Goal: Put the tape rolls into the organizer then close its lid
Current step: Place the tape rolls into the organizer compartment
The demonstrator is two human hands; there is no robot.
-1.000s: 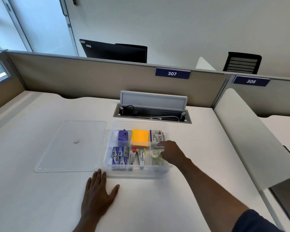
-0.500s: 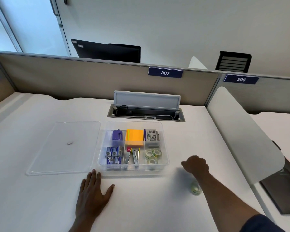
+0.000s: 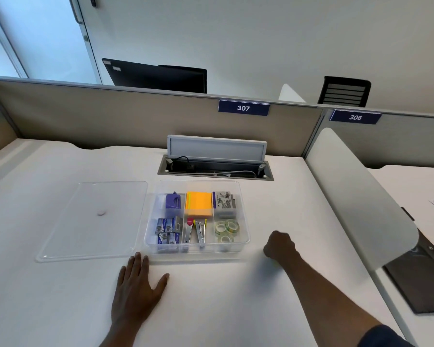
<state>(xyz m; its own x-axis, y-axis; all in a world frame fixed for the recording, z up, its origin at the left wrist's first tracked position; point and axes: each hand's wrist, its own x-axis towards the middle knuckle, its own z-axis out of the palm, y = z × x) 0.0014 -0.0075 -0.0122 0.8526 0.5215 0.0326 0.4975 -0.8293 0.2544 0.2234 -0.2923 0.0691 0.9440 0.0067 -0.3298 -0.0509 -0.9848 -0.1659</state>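
Observation:
The clear plastic organizer [image 3: 246,236] sits mid-desk with its top open. Three tape rolls [image 3: 226,229] lie in its front right compartment. Its clear lid [image 3: 93,219] lies flat on the desk just to its left. My right hand [image 3: 280,246] hovers right of the organizer's front right corner, fingers curled shut. The tape roll that lay on the desk a moment ago no longer shows; my fist hides it. My left hand [image 3: 138,289] rests flat on the desk in front of the organizer's left corner, fingers spread.
The other compartments hold a purple stapler [image 3: 174,200], orange sticky notes [image 3: 199,203], staple boxes [image 3: 167,230] and staple removers [image 3: 196,232]. An open cable tray [image 3: 214,169] lies behind the organizer. A white divider panel [image 3: 356,196] borders the desk on the right.
My right hand left the organizer's tape compartment, swung out to a roll on the desk at the right, and now sits closed nearer the organizer. That roll is gone from the desk.

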